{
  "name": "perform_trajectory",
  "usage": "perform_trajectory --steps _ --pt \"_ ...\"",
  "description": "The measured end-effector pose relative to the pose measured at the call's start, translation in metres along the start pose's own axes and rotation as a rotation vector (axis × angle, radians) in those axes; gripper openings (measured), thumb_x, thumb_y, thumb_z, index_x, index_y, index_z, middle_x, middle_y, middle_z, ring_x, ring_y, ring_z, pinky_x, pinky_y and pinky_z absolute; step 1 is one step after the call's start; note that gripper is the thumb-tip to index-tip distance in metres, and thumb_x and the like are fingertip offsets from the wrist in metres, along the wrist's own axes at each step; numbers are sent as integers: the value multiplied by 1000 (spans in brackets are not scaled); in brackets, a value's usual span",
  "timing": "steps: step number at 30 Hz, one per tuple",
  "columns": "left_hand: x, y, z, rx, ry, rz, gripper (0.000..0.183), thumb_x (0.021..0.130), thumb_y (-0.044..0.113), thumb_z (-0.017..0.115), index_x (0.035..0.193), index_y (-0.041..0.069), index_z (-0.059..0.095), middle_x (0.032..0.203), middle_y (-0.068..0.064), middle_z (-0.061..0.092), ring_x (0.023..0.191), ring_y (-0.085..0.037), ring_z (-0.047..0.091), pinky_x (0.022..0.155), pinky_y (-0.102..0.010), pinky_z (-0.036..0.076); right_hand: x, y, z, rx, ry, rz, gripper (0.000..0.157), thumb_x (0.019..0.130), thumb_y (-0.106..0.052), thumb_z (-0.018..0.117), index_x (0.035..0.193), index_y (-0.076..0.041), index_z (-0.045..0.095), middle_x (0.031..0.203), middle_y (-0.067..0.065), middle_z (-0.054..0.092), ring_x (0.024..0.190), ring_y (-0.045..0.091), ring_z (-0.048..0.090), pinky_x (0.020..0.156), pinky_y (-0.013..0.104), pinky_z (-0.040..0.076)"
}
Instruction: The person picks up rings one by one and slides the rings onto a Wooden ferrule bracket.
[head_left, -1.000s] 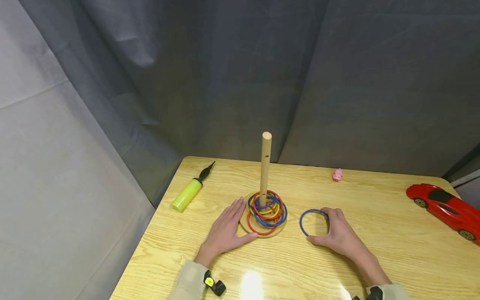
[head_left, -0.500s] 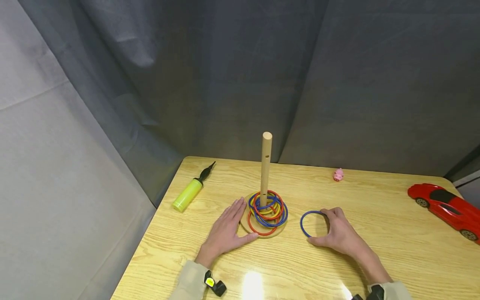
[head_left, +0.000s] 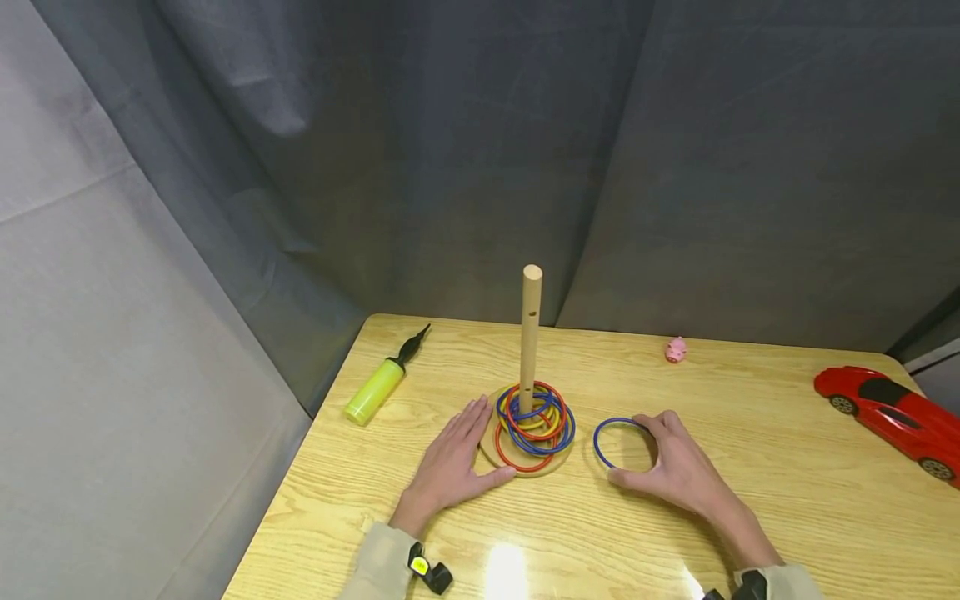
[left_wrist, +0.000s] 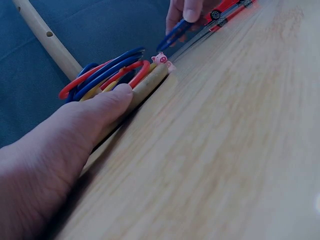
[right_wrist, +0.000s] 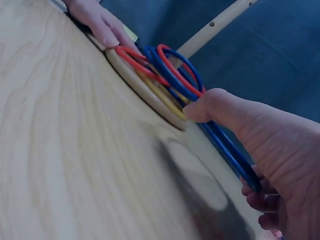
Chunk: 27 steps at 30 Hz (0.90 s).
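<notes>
A wooden peg [head_left: 530, 342] stands upright on a round wooden base [head_left: 491, 454]. Several red, blue and yellow rings [head_left: 538, 425] lie in a loose pile around the foot of the peg. My left hand [head_left: 450, 462] touches the left edge of the base, fingers straight and thumb spread along its near rim. To the right of the base, my right hand [head_left: 671, 462] pinches a blue ring [head_left: 597, 444] between thumb and fingers. In the right wrist view the blue ring [right_wrist: 227, 150] is tilted above the table, its shadow falling below it.
A yellow-green hand pump [head_left: 378, 387] with a black nozzle lies at the back left of the wooden table [head_left: 585, 542]. A small pink toy pig [head_left: 676, 350] sits near the back edge, and a red toy car [head_left: 892, 417] is at far right. Grey curtains hang behind.
My right hand has moved slightly left and up with the blue ring, a little closer to the peg. My left hand stays in place at the base.
</notes>
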<state>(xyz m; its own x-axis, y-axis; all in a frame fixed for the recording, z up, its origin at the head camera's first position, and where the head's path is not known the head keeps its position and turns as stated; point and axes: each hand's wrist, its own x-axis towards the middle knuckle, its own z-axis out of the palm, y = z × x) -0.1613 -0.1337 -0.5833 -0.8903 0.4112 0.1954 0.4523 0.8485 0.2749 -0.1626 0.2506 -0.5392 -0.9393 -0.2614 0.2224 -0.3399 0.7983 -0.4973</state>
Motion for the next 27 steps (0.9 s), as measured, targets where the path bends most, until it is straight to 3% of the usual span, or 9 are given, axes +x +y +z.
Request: perform_trajectory --steps 11,16,21,27 --pt "-1 -1 2 -8 -3 -5 112 91 88 40 168 11 16 176 -3 11 161 -22 14 130 -40 22 16 -21 -24 28 104 -39 89 66 -53 96 134 -4 65 97 8 47 83 17 38 62 27 36" --pt "-1 -2 3 -11 3 -7 112 90 88 40 168 11 17 176 -3 12 161 -24 15 130 -40 22 28 -34 -46 50 138 -76 84 68 -47 97 133 -4 66 94 5 44 83 17 37 64 29 35" --pt "0 -1 2 -17 7 -3 111 91 88 41 168 10 18 176 -3 13 161 -23 16 129 -41 23 42 -45 -71 76 157 -123 79 68 -40 98 130 -4 66 105 8 45 95 20 41 74 33 39" --pt "1 -1 0 -8 9 1 112 91 88 41 168 10 19 176 -4 14 161 -23 16 129 -41 24 55 -59 -96 100 152 -139 80 69 -37 98 134 -7 65 108 7 46 97 16 40 74 29 40"
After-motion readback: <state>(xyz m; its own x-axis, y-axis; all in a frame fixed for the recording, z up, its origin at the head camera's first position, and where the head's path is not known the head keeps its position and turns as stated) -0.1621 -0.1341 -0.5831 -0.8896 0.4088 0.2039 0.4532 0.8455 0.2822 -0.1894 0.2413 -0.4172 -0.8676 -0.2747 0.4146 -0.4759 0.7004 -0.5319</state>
